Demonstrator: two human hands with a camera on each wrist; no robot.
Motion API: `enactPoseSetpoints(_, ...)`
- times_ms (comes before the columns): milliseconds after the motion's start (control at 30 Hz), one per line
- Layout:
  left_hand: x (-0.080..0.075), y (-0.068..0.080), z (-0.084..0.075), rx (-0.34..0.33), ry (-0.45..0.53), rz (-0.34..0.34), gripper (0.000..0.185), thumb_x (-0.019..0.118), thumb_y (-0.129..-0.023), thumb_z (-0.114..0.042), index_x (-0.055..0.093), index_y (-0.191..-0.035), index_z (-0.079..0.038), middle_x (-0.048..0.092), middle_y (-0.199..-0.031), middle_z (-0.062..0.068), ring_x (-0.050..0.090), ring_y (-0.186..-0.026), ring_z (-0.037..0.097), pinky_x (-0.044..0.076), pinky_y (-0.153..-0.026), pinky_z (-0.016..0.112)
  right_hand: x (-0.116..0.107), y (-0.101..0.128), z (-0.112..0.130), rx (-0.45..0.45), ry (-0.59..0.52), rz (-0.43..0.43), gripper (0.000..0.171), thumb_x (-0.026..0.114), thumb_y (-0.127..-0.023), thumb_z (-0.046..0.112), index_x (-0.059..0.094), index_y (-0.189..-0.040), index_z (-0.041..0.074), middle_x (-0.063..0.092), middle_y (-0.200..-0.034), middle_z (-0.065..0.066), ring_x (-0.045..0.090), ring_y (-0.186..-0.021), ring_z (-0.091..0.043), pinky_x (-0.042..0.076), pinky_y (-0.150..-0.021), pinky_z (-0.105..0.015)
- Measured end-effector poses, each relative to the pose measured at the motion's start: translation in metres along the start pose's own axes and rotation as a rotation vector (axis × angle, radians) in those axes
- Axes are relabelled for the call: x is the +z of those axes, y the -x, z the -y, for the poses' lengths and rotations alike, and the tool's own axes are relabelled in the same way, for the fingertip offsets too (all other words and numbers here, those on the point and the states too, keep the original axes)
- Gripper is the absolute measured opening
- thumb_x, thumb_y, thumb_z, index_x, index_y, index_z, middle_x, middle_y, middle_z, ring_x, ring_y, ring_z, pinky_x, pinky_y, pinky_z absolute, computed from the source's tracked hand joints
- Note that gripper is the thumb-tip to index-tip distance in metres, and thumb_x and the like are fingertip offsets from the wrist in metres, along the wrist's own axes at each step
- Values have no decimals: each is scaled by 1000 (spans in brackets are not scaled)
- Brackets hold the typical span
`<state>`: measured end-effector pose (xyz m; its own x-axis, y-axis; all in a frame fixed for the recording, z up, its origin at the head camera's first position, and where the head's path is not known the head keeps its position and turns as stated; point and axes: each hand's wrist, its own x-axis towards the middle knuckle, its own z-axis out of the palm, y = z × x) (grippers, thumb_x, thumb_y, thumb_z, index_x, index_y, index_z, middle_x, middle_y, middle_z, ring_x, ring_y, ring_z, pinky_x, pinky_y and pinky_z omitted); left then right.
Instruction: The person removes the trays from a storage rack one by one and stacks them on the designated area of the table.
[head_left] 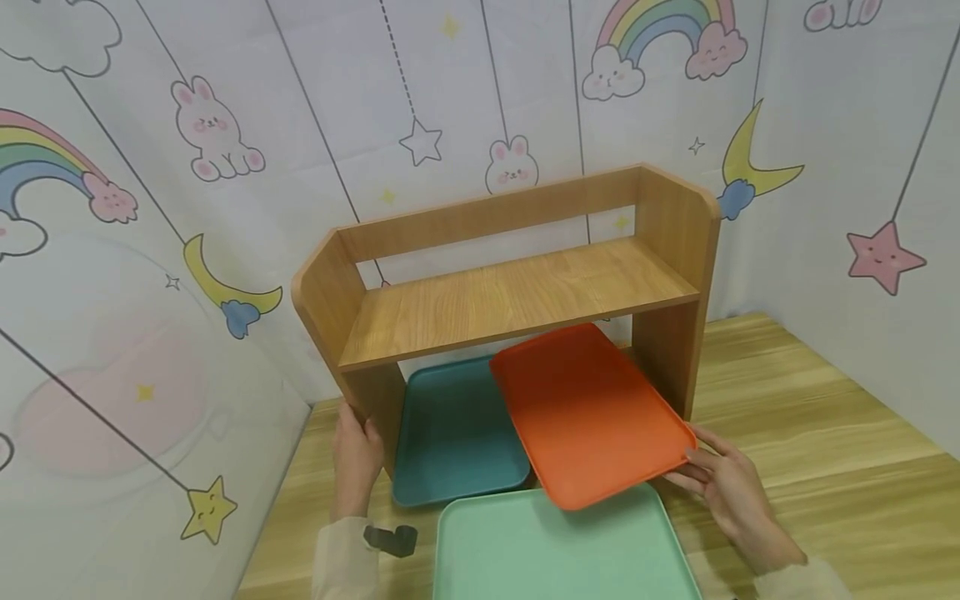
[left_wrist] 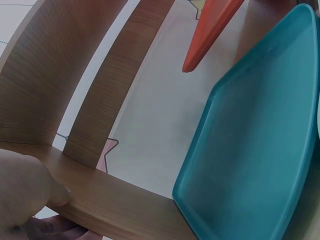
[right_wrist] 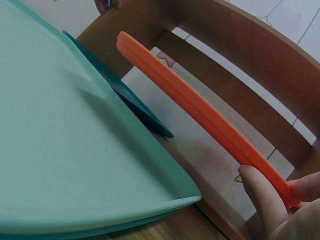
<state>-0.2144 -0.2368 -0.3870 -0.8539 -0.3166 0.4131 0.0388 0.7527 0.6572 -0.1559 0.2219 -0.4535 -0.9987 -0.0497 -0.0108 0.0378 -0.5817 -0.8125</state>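
Your right grip pinches the near right corner of an orange tray, holding it tilted, its far end under the wooden shelf. Your left grip clasps the shelf's left side panel. Between your grips, a teal tray and a mint tray lie on the desk.

Wood-grain shelf with a smooth matt finish, 3 smooth matt plastic trays — orange tray, teal tray, mint tray — pale wood-grain worktop, printed wall covering.
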Motion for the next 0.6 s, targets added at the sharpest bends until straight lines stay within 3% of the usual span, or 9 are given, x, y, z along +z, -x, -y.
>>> enactPoseSetpoints(600, 1, 0, 1, -3, -8, -3, 37, 42, -95, -2, 35, -129, 10, 51, -122, 36, 51, -113, 51, 41, -97, 60, 0, 1, -2, -34, 77, 87, 34, 47, -97, 1, 66, -113, 24, 73, -98, -6, 72, -84, -22, 58, -73, -34)
